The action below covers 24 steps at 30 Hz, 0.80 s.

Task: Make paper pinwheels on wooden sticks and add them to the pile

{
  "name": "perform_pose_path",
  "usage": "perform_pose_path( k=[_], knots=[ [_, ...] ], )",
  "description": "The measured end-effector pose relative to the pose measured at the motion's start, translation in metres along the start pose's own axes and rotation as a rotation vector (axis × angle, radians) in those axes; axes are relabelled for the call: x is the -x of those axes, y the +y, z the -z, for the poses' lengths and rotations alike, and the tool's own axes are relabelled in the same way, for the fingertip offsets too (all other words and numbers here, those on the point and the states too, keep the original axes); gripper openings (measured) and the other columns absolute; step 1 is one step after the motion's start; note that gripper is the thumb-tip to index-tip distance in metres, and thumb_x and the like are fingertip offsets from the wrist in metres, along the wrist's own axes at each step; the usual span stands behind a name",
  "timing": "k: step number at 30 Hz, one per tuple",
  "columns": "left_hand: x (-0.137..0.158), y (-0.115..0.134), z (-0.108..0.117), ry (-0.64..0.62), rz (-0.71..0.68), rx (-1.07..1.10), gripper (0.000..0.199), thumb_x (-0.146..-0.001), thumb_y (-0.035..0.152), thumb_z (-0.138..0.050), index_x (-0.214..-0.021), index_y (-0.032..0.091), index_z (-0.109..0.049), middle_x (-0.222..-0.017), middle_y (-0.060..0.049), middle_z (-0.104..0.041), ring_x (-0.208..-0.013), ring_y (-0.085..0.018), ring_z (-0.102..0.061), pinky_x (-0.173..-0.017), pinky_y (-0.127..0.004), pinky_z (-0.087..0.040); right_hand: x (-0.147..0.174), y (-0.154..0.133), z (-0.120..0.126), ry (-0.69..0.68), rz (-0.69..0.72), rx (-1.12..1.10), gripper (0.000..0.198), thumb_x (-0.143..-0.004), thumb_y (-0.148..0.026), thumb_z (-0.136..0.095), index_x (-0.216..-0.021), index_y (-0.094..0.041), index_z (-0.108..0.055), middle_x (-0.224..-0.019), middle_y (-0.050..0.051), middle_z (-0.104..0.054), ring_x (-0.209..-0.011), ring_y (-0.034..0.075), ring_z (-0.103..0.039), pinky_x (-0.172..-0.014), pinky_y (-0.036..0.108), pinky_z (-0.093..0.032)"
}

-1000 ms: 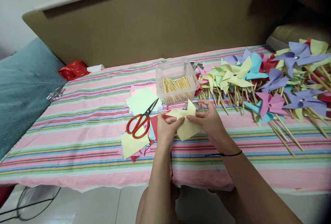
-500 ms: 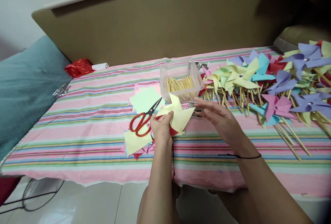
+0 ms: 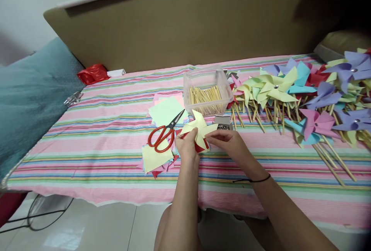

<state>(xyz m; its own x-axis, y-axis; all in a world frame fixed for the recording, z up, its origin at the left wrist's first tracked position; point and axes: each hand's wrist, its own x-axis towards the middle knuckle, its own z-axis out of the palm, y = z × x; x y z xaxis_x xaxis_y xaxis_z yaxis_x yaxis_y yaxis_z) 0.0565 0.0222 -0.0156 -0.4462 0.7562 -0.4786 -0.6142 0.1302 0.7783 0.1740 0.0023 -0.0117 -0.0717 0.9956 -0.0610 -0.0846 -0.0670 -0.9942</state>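
Between finger and thumb, my left hand (image 3: 188, 145) is closed on a pale yellow paper pinwheel (image 3: 199, 129), pressing near its centre. My right hand (image 3: 227, 143) is pinched at the lower edge of the pinwheel's right blade; whether a small pin is also in those fingers cannot be seen. Behind the pinwheel, red paper (image 3: 202, 145) shows. Orange-handled scissors (image 3: 165, 133) lie left of my left hand on coloured paper squares (image 3: 156, 156). A small open box of metal pins (image 3: 222, 123) sits just beyond my right hand.
A clear plastic box (image 3: 228, 98) holds wooden sticks (image 3: 205, 96). Several finished pinwheels on sticks (image 3: 276, 85) are heaped at the right. More paper squares (image 3: 165, 110) lie beyond the scissors. A red plastic bag (image 3: 93, 74) is at the far left on the striped cloth (image 3: 116, 127).
My right hand has come from beside the pin box down to the pinwheel, its fingers closing at the right blade. The left hand keeps its grip. The view has shifted slightly.
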Motion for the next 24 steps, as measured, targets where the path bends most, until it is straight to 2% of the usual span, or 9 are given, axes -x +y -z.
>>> perform_pose_path(
  k=[4, 8, 14, 24],
  knots=[
    [0.003, -0.002, 0.000, -0.043, -0.036, -0.028, 0.048, -0.050, 0.018, -0.080, -0.081, 0.018, -0.044, -0.062, 0.001, -0.065, -0.053, -0.016, -0.064, -0.056, -0.030, -0.053, 0.000, 0.001, -0.004, 0.074, -0.063, -0.131, 0.022, -0.065, -0.041, -0.077, -0.074, -0.021, -0.075, -0.075, 0.003, -0.072, -0.072, 0.018, -0.066, -0.076, 0.036, -0.055],
    [0.006, -0.004, 0.000, -0.102, -0.055, -0.091, 0.051, -0.051, 0.018, -0.081, -0.085, 0.018, -0.044, -0.061, 0.002, -0.065, -0.051, -0.013, -0.062, -0.054, -0.027, -0.051, -0.002, 0.007, -0.012, 0.213, -0.033, -0.231, 0.020, -0.063, -0.037, -0.080, -0.074, -0.021, -0.075, -0.077, 0.001, -0.071, -0.071, 0.016, -0.065, -0.077, 0.035, -0.056],
    [0.008, -0.007, 0.000, -0.120, -0.049, -0.093, 0.062, -0.048, 0.016, -0.083, -0.095, 0.018, -0.043, -0.063, 0.001, -0.067, -0.053, -0.015, -0.064, -0.056, -0.027, -0.051, -0.004, 0.012, -0.017, 0.364, 0.077, -0.140, 0.020, -0.062, -0.036, -0.080, -0.071, -0.019, -0.073, -0.077, 0.002, -0.071, -0.069, 0.017, -0.064, -0.069, 0.034, -0.056],
    [0.009, -0.005, -0.001, -0.135, -0.039, -0.123, 0.066, -0.054, 0.013, -0.082, -0.103, 0.017, -0.039, -0.063, 0.000, -0.067, -0.053, -0.014, -0.064, -0.056, -0.026, -0.052, -0.005, 0.014, -0.019, 0.471, 0.071, -0.064, 0.020, -0.061, -0.033, -0.077, -0.071, -0.017, -0.072, -0.071, 0.004, -0.071, -0.063, 0.018, -0.064, -0.061, 0.030, -0.053]
  ],
)
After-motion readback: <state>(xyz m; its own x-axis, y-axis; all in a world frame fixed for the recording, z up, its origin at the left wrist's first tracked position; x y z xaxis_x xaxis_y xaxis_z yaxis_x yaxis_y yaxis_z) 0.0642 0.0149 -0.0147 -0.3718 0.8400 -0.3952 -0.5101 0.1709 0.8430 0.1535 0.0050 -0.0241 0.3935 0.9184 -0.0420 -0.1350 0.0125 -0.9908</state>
